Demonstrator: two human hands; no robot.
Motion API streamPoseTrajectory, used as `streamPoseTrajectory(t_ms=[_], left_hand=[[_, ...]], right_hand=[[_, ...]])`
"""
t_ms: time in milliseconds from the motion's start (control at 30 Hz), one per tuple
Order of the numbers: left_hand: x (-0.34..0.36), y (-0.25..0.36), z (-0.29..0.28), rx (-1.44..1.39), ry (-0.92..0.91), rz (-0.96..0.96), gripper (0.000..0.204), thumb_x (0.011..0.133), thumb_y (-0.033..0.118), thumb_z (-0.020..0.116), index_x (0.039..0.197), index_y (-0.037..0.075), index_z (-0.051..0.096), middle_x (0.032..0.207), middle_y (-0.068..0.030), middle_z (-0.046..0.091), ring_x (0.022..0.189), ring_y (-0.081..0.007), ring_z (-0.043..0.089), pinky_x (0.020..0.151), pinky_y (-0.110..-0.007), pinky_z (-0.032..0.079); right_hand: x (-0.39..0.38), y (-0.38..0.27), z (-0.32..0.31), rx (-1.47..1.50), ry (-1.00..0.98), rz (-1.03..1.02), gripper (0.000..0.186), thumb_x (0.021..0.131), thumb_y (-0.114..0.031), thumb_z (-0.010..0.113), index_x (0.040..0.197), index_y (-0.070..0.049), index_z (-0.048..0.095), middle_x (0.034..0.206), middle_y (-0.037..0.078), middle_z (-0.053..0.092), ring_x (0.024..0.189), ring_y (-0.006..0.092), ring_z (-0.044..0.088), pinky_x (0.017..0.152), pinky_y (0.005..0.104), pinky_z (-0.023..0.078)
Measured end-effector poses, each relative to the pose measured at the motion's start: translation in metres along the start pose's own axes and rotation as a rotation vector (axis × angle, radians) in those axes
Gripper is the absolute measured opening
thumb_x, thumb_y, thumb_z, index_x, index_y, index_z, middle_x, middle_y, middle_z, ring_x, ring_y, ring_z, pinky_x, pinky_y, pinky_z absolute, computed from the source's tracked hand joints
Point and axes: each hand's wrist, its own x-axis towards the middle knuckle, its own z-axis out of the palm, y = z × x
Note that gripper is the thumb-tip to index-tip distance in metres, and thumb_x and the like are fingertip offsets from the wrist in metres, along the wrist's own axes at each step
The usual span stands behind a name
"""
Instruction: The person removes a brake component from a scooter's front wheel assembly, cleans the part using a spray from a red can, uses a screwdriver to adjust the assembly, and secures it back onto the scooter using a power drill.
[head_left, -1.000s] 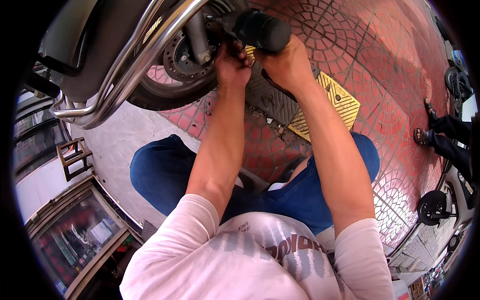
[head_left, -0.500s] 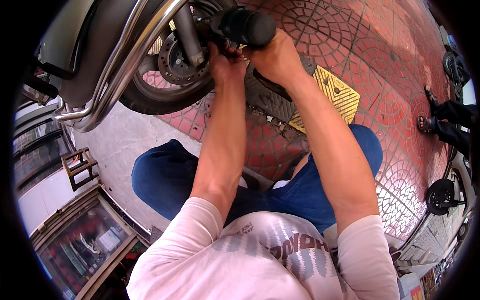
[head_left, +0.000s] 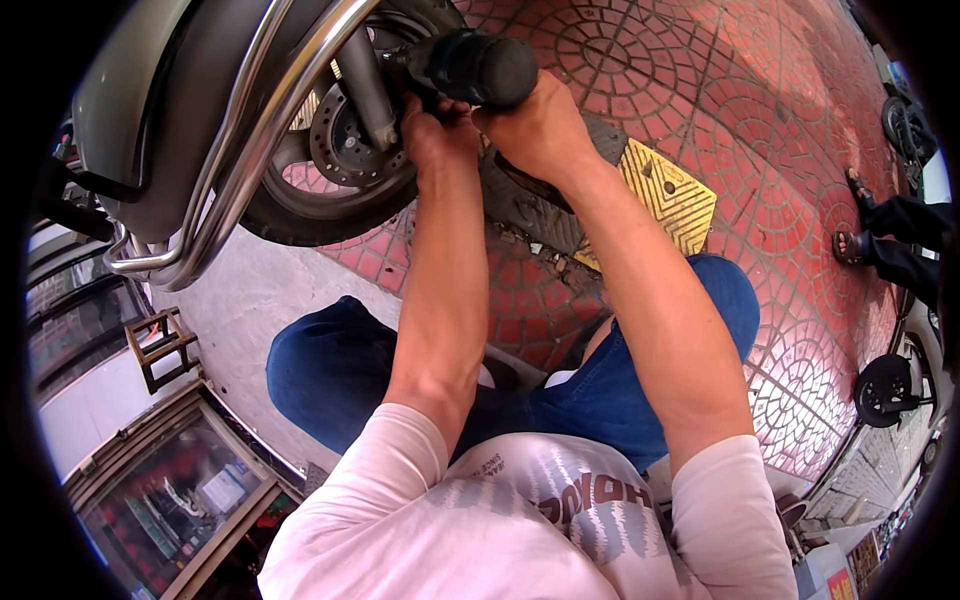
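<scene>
My right hand [head_left: 540,135] is wrapped round the grip of a black cordless impact wrench [head_left: 470,68]. The wrench lies level, its nose toward the hub side of a scooter's wheel [head_left: 300,215], where the contact point is hidden. Just under that nose is my left hand [head_left: 438,140], its fingers curled in beside the wheel; what they hold, if anything, cannot be seen. Left of my fingers are the drilled brake disc [head_left: 345,150] and a grey fork leg [head_left: 372,95]. Below my right hand the dark lower end of the wrench partly shows.
Chrome bars [head_left: 225,170] run along the scooter's body at left. A black and yellow ramp [head_left: 665,195] lies on red paving. A small wooden stool [head_left: 160,345] and a glass-topped case [head_left: 175,500] stand at lower left. Another person's sandalled feet [head_left: 850,245] are at right.
The scooter and wheel sit slightly lower in the view. My hands and the wrench have shifted a little left and down, still by the hub.
</scene>
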Motion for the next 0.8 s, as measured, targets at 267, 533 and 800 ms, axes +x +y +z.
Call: streamPoseTrajectory(t_ms=[267,533,800], left_hand=[[-0.003,0.010,0.001,-0.119,0.060,-0.050,0.015,0.109,0.025,0.052,0.103,0.016,0.063,0.074,0.0045,0.050,0.063,-0.0107,0.043,0.060,-0.028,0.037],[-0.020,0.020,0.003,-0.138,-0.004,-0.071,0.016,0.103,0.020,0.059,0.092,0.010,0.066,0.071,0.0013,0.046,0.065,-0.0143,0.042,0.063,-0.031,0.039],[-0.040,0.013,0.018,0.013,0.126,0.052,0.021,0.099,0.019,0.064,0.080,0.015,0.055,0.064,0.0039,0.044,0.060,-0.0117,0.045,0.060,-0.031,0.042]], right_hand=[[0.001,-0.001,-0.004,0.006,-0.045,-0.078,0.022,0.080,-0.015,0.075,0.100,-0.005,0.075,0.096,0.019,0.076,0.096,0.0367,0.073,0.083,0.0431,0.056],[0.002,0.007,0.002,-0.009,-0.016,-0.043,0.029,0.081,-0.012,0.075,0.108,-0.002,0.070,0.100,0.021,0.074,0.099,0.0370,0.072,0.084,0.0423,0.056],[-0.004,0.017,0.020,0.147,0.000,0.044,0.025,0.079,-0.016,0.076,0.100,-0.003,0.075,0.098,0.024,0.075,0.103,0.0414,0.071,0.088,0.0438,0.056]])
